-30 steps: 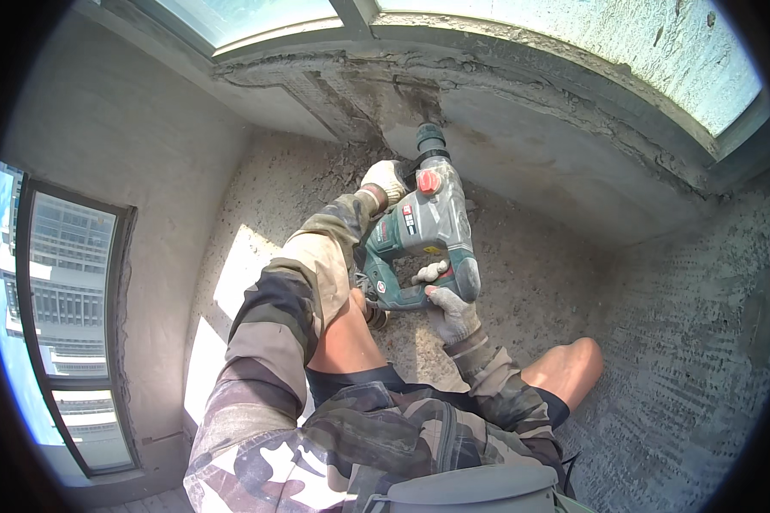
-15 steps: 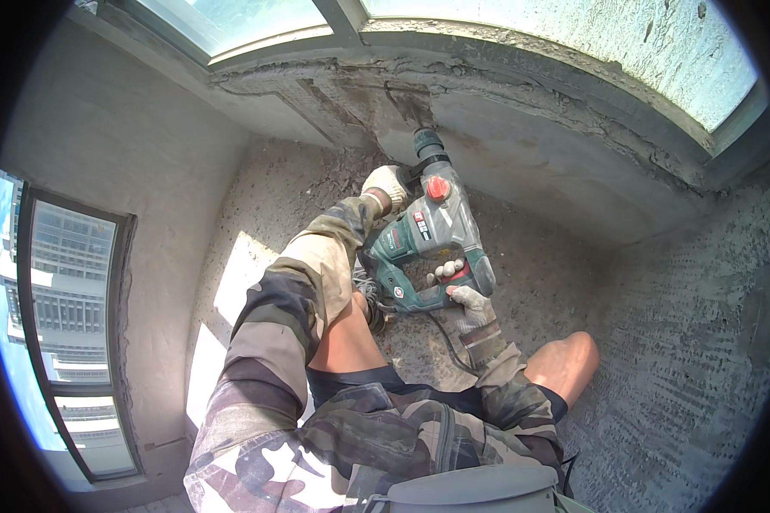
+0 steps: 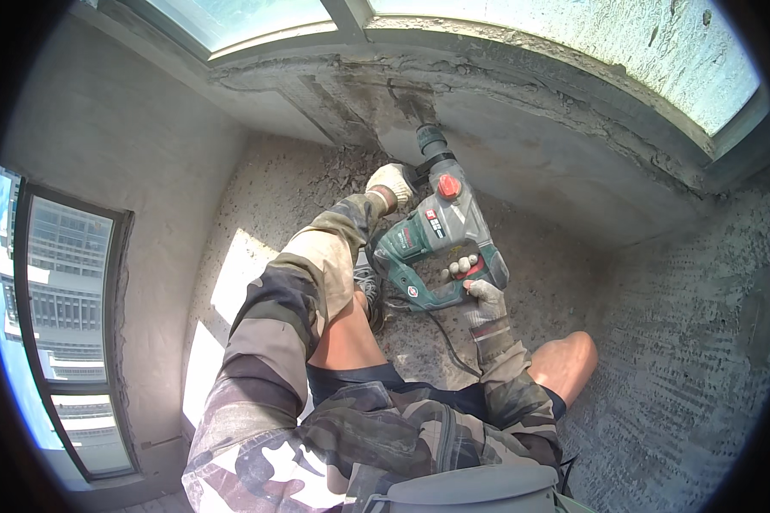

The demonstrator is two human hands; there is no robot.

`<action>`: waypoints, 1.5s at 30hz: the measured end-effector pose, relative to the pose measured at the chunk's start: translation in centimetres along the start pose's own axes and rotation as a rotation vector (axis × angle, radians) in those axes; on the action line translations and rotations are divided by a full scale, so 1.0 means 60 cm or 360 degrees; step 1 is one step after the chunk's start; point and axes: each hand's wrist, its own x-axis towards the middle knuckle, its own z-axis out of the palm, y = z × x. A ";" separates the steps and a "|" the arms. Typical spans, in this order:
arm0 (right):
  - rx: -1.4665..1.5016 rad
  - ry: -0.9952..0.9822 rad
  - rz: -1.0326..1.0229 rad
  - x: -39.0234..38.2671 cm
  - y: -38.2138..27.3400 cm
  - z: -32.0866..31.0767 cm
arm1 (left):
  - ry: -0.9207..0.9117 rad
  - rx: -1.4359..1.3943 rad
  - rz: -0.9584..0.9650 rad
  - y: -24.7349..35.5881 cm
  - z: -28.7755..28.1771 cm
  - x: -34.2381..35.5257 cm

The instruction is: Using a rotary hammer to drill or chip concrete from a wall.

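Rotary hammer going into the concrete ledge, both gloved hands on it

The green rotary hammer [image 3: 436, 244] sits mid-frame, bit pointing up into the chipped ledge [image 3: 488, 120] under the window. Left hand [image 3: 391, 181] has its grip clenched on the front side handle, right hand [image 3: 475, 286] grasping the rear handle. Cord [image 3: 445, 342] trails toward the bare knee [image 3: 565, 359], rubble on the floor [image 3: 334, 171].

A green-and-grey rotary hammer [image 3: 436, 248] with red knob; camouflage sleeves [image 3: 299, 291].

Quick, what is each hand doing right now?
Left hand: gloved, closed around the front side handle of the green and grey rotary hammer drill.
Right hand: gloved, closed on the drill's rear grip.
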 end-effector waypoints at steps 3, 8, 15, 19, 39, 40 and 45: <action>0.0012 0.0058 -0.0072 0.007 -0.014 -0.022 | -0.0107 0.0118 0.0101 0.046 -0.024 -0.003; -0.0152 -0.0070 -0.0099 0.034 -0.033 0.009 | -0.0036 0.0133 0.0154 0.014 -0.015 0.015; -0.0508 0.0012 -0.0088 0.001 -0.051 0.064 | 0.0198 0.0209 0.0521 0.003 0.010 0.017; -0.0648 -0.0087 -0.0181 -0.037 -0.053 0.064 | 0.0196 -0.0095 0.0433 0.061 -0.016 -0.017; -0.1408 0.0181 -0.0464 -0.028 -0.018 0.199 | -0.0403 -0.2438 0.0065 0.030 0.047 0.040; -0.1300 0.0170 -0.0426 -0.030 -0.017 0.183 | -0.0076 -0.1641 0.0340 0.024 0.035 0.022; -0.1181 0.0135 -0.0417 -0.056 0.016 0.201 | 0.0003 -0.1182 0.0215 0.033 -0.029 -0.031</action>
